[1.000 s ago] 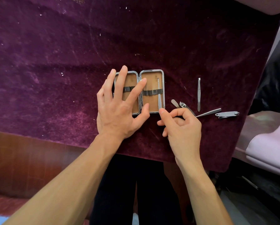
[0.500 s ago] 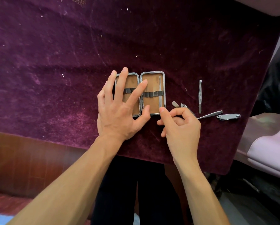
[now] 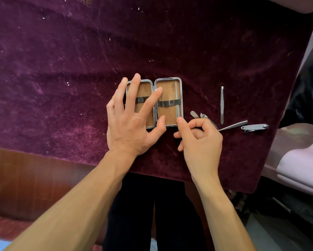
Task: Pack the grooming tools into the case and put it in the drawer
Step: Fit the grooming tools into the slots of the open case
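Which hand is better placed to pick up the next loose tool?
Right. The right hand is nearer the tweezers and nail clipper; the left hand lies spread on the case, steadying it.

One case [image 3: 166,115] lies open on the tabletop [image 3: 61,69]. It has two halves and two elastic straps, one per half. One slim tool [image 3: 176,98] sits in its right half. Four loose tools lie to its right: one pair of tweezers [image 3: 222,105], one pointed tool [image 3: 233,125], one nail clipper [image 3: 254,127] and one piece [image 3: 203,116] half hidden by the right hand [image 3: 201,140].
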The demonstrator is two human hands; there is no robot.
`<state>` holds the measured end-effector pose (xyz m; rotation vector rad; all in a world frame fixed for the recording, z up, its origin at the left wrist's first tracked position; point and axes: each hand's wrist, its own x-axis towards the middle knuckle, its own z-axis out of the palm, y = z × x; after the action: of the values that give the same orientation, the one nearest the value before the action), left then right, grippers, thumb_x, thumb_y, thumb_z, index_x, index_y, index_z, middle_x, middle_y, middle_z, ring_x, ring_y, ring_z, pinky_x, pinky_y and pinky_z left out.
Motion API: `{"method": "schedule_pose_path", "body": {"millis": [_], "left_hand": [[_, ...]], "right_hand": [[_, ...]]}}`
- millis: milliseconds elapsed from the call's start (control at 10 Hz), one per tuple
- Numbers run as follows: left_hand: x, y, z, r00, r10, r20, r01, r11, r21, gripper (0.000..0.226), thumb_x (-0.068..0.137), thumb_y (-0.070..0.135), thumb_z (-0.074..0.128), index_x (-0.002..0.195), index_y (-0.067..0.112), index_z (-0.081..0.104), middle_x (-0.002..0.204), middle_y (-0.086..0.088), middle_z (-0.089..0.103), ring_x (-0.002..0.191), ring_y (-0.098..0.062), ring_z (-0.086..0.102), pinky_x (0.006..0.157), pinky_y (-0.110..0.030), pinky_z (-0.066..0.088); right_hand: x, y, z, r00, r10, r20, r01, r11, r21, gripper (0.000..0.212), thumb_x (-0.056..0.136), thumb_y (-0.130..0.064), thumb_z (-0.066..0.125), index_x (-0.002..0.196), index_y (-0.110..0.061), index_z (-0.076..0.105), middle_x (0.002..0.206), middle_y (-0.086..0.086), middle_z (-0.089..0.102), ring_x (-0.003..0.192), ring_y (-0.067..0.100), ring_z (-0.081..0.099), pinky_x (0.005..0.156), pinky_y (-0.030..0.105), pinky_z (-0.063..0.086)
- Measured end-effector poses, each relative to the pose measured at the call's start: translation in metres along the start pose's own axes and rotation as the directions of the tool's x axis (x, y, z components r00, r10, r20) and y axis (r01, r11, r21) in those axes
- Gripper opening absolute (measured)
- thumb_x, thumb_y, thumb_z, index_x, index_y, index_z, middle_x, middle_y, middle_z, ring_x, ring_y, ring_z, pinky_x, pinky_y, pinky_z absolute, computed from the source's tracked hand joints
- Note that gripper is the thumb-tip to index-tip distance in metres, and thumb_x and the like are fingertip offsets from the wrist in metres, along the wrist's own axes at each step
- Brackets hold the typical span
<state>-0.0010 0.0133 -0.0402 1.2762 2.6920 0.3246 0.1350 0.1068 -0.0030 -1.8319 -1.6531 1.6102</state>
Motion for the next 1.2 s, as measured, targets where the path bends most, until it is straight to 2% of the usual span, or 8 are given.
{"method": "schedule_pose_path", "body": {"millis": [200, 400, 600, 700, 800, 900, 1000, 1200], "left_hand": [[0.0, 0.0, 0.001, 1.0, 0.004, -0.012, -0.004, 1.0, 0.003, 0.063, 0.093, 0.059, 0.054, 0.151, 0.038, 0.047, 0.167, -0.012, 0.032, 0.154, -0.036, 0.029, 0.111, -0.051, 0.035], [-0.001, -0.001, 0.002, 1.0, -0.007, -0.008, 0.008, 1.0, 0.008, 0.062, 0.092, 0.06, 0.053, 0.151, 0.039, 0.045, 0.167, -0.011, 0.031, 0.154, -0.036, 0.028, 0.111, -0.052, 0.037], [-0.001, -0.002, 0.002, 1.0, -0.008, -0.005, 0.008, 1.0, -0.001, 0.062, 0.092, 0.059, 0.054, 0.15, 0.039, 0.045, 0.167, -0.011, 0.03, 0.154, -0.036, 0.028, 0.111, -0.052, 0.036], [-0.001, -0.001, 0.001, 1.0, -0.009, -0.002, 0.009, 1.0, -0.011, 0.062, 0.092, 0.059, 0.055, 0.149, 0.039, 0.045, 0.167, -0.011, 0.031, 0.154, -0.036, 0.028, 0.111, -0.053, 0.036], [-0.001, -0.001, 0.001, 1.0, -0.012, 0.0, 0.012, 1.0, -0.013, 0.062, 0.091, 0.059, 0.055, 0.15, 0.039, 0.045, 0.167, -0.011, 0.03, 0.154, -0.036, 0.028, 0.111, -0.053, 0.036], [-0.001, -0.001, 0.001, 1.0, -0.013, 0.002, 0.013, 1.0, -0.011, 0.062, 0.092, 0.06, 0.054, 0.15, 0.039, 0.045, 0.167, -0.011, 0.03, 0.155, -0.036, 0.027, 0.112, -0.052, 0.035], [-0.001, -0.001, 0.001, 1.0, -0.015, 0.006, 0.015, 1.0, -0.006, 0.063, 0.092, 0.06, 0.054, 0.15, 0.039, 0.045, 0.167, -0.011, 0.03, 0.155, -0.035, 0.027, 0.112, -0.052, 0.035], [-0.001, -0.003, 0.003, 1.0, -0.001, -0.006, 0.001, 1.0, 0.01, 0.062, 0.093, 0.061, 0.053, 0.15, 0.038, 0.044, 0.167, -0.011, 0.029, 0.155, -0.036, 0.027, 0.11, -0.053, 0.036]], "right_hand": [[-0.006, -0.003, -0.015, 0.999, -0.039, -0.032, 0.039, 0.999, 0.004, 0.021, 0.094, -0.049, 0.077, 0.094, -0.031, 0.066, 0.066, -0.007, 0.077, 0.048, 0.002, 0.064, 0.059, 0.011, 0.05], [-0.005, 0.006, -0.057, 0.984, -0.168, -0.066, 0.148, 0.961, -0.233, 0.017, 0.094, -0.035, 0.079, 0.107, -0.037, 0.069, 0.078, -0.013, 0.071, 0.055, 0.002, 0.062, 0.061, 0.012, 0.049], [0.011, 0.011, -0.06, 0.956, -0.286, -0.064, 0.244, 0.898, -0.366, 0.026, 0.095, -0.022, 0.08, 0.121, -0.024, 0.079, 0.08, -0.002, 0.063, 0.065, 0.014, 0.057, 0.074, 0.024, 0.055], [0.018, 0.008, -0.054, 0.944, -0.326, -0.054, 0.279, 0.873, -0.401, 0.021, 0.095, -0.018, 0.08, 0.116, -0.02, 0.081, 0.086, 0.002, 0.063, 0.068, 0.014, 0.059, 0.073, 0.023, 0.056], [0.026, -0.001, -0.05, 0.935, -0.352, -0.05, 0.304, 0.863, -0.404, 0.013, 0.095, -0.022, 0.08, 0.108, -0.022, 0.082, 0.087, -0.002, 0.062, 0.066, 0.012, 0.057, 0.068, 0.012, 0.05], [0.038, -0.011, -0.046, 0.925, -0.374, -0.064, 0.319, 0.859, -0.401, 0.011, 0.096, -0.025, 0.079, 0.107, -0.024, 0.081, 0.086, -0.004, 0.06, 0.067, 0.007, 0.057, 0.074, 0.019, 0.052], [0.05, -0.019, -0.045, 0.922, -0.383, -0.053, 0.33, 0.85, -0.41, 0.012, 0.097, -0.025, 0.078, 0.108, -0.022, 0.081, 0.087, -0.002, 0.062, 0.073, 0.013, 0.061, 0.073, 0.014, 0.049], [0.049, -0.022, -0.085, 0.929, -0.369, -0.005, 0.322, 0.816, -0.48, 0.017, 0.094, -0.034, 0.078, 0.111, -0.03, 0.079, 0.088, -0.007, 0.065, 0.067, -0.001, 0.055, 0.069, 0.006, 0.043]]}}
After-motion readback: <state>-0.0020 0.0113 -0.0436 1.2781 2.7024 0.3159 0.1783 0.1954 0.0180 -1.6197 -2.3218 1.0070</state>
